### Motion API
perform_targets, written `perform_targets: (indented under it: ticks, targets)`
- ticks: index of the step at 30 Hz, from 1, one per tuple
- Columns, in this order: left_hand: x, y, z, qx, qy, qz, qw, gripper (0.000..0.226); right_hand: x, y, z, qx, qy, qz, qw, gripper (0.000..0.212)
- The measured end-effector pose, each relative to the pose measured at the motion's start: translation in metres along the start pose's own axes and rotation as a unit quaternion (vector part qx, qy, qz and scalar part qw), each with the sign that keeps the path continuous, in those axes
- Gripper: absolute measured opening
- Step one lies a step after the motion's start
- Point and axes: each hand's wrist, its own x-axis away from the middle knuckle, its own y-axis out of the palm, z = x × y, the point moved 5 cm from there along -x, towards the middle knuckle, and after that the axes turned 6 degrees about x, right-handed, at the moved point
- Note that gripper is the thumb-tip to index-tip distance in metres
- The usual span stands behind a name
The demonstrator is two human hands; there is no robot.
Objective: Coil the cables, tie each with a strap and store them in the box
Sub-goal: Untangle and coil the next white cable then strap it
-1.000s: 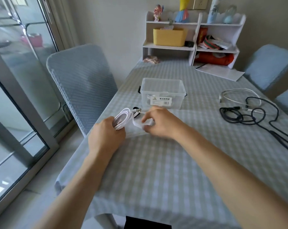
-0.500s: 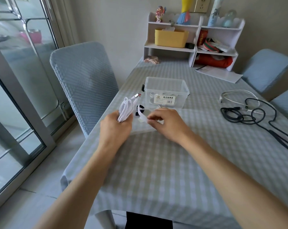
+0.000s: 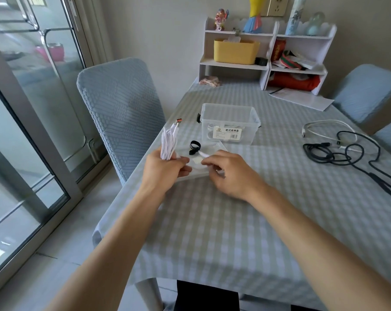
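My left hand (image 3: 165,168) grips a coiled white cable (image 3: 168,142) upright, its plug end pointing up. My right hand (image 3: 226,170) pinches a white strap (image 3: 203,154) just to the right of the coil. Both hands hover over the clear box lid (image 3: 200,167) lying flat on the table. A black strap (image 3: 194,147) lies on that lid. The clear plastic box (image 3: 229,126) stands behind the hands, with a white cable inside. To the right lie a loose white cable (image 3: 324,129) and a tangled black cable (image 3: 347,153).
A white shelf unit (image 3: 266,52) with a yellow bin stands at the table's far end, papers (image 3: 302,99) beside it. Blue-covered chairs (image 3: 120,104) flank the table on both sides. A glass sliding door runs along the left.
My left hand has raised the white coil from lying low to upright. My right hand has drawn back slightly, uncovering the black strap on the lid.
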Motion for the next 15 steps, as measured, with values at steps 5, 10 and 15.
perform_targets:
  ticks: [5, 10, 15]
  targets:
    - [-0.004, -0.003, -0.004, -0.020, 0.016, 0.007, 1.000, 0.039, 0.000, -0.002, 0.018, 0.040, 0.010, -0.008, 0.999, 0.015]
    - [-0.004, 0.000, -0.003, -0.026, 0.027, 0.013, 0.999, 0.038, 0.002, -0.010, 0.026, 0.064, 0.059, 0.034, 0.996, 0.013]
    - [-0.001, 0.001, 0.000, -0.034, 0.032, 0.019, 0.999, 0.039, 0.001, -0.012, 0.033, 0.111, 0.145, 0.059, 0.982, 0.019]
